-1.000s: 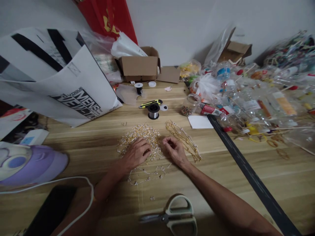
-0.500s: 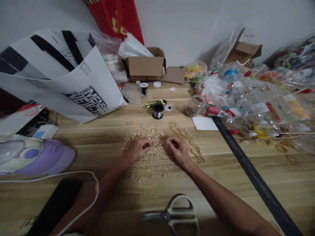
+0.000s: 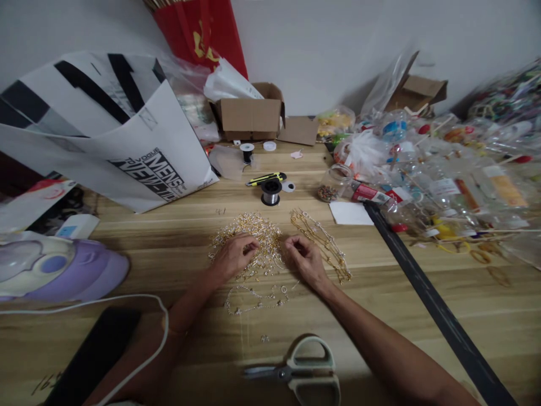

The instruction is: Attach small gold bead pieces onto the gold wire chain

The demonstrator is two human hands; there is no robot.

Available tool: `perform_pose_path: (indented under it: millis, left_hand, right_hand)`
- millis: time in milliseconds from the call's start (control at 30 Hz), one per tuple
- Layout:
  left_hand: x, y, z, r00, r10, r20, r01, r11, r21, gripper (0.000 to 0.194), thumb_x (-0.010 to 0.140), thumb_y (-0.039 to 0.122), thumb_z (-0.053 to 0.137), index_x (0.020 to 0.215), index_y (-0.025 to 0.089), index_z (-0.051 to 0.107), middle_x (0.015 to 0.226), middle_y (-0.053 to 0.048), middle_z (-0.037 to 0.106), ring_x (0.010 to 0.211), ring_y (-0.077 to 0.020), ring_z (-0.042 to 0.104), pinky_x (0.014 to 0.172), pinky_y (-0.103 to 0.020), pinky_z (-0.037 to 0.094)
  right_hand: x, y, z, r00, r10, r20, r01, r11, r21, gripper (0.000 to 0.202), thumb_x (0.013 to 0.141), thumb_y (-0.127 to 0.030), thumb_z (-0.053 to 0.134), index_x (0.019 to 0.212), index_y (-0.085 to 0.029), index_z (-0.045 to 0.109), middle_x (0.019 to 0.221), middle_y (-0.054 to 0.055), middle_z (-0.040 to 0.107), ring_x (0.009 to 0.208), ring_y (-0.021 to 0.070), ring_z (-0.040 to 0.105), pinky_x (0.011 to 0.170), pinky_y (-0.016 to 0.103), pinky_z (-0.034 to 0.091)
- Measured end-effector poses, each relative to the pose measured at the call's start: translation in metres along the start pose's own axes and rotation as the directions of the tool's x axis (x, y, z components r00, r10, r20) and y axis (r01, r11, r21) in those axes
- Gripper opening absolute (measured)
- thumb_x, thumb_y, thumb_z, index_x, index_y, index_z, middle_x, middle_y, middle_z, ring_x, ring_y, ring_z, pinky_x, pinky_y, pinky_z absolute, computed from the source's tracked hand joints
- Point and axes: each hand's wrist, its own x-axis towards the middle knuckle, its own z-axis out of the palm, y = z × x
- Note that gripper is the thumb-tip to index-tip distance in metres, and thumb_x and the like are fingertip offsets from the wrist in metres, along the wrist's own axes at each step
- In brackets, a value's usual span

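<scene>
A loose pile of gold and silver beads and small chain parts lies on the wooden table. My left hand rests over its left side, thumb and fingertips pinched; what they hold is too small to tell. At the pile's right edge, my right hand is also closed in a pinch, its contents hidden. Gold and silver chains stretch out just beyond my right hand. Nearer to me lies a silver chain with small charms, and below it a few tiny silver pieces.
Scissors lie at the front. Behind the pile are a wire spool and a yellow-black cutter. A jar of beads and plastic bottles fill the right; a white bag and purple device stand left.
My left hand has shifted very slightly up and left. My right hand stays nearly where it was, still pinched.
</scene>
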Motion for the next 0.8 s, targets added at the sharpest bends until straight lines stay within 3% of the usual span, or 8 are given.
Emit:
perform_pose_path:
  millis: [567, 800]
  left_hand:
    - [-0.0011, 0.0058, -0.0035, 0.994, 0.053, 0.095, -0.072, 0.976, 0.204, 0.012, 0.083, 0.013, 0.057, 0.074, 0.016, 0.064, 0.072, -0.003, 0.060, 0.077, -0.0178, 0.053, 0.074, -0.030, 0.042]
    - [-0.0013, 0.0040, -0.0036, 0.994, 0.061, 0.090, -0.076, 0.983, 0.166, 0.010, 0.083, 0.014, 0.057, 0.081, 0.018, 0.067, 0.082, -0.004, 0.062, 0.083, -0.0182, 0.055, 0.077, -0.031, 0.043]
  right_hand:
    - [0.0002, -0.0015, 0.0002, 0.999, 0.033, 0.005, -0.033, 0.999, 0.026, 0.019, 0.082, -0.035, 0.057, 0.075, -0.017, 0.058, 0.065, -0.001, 0.055, 0.058, 0.0121, 0.048, 0.055, 0.023, 0.039]
    - [0.0011, -0.0058, -0.0002, 0.999, 0.044, -0.010, -0.044, 0.999, 0.021, 0.022, 0.081, -0.037, 0.059, 0.073, -0.017, 0.058, 0.063, -0.001, 0.053, 0.055, 0.0114, 0.047, 0.053, 0.023, 0.039]
